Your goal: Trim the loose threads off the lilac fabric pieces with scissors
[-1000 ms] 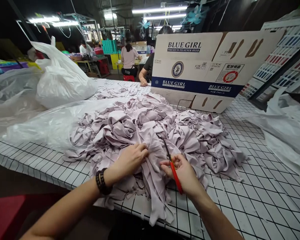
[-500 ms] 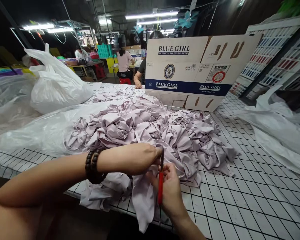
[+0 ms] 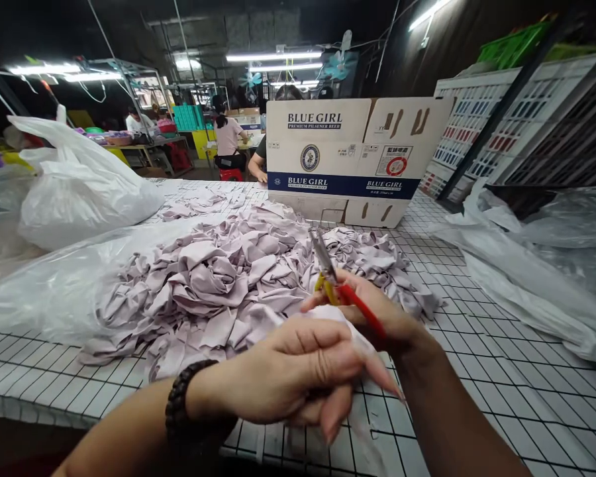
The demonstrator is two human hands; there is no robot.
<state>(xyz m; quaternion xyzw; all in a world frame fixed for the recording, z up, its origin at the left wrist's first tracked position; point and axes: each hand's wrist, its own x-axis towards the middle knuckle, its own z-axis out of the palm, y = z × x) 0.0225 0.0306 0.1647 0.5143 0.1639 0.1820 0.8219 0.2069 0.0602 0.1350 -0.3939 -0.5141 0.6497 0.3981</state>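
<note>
My right hand grips a pair of scissors with a red and a yellow handle, the blades pointing up and slightly left, apart at the tips. Nearer to me, my left hand, with a dark beaded bracelet on the wrist, has its fingers curled around a pale lilac fabric piece. The cloth runs between the two hands and hangs blurred below the left fingers. Behind them spreads a large heap of similar lilac fabric pieces on the table.
A Blue Girl beer carton stands behind the heap on the grid-patterned table. White plastic bags lie left and right. A co-worker's arm shows beside the carton; other people sit farther back.
My hands have moved right; the right hand has risen and turned, tilting the scissors left. The left hand has come lower, nearer to me. The view has swung right.
</note>
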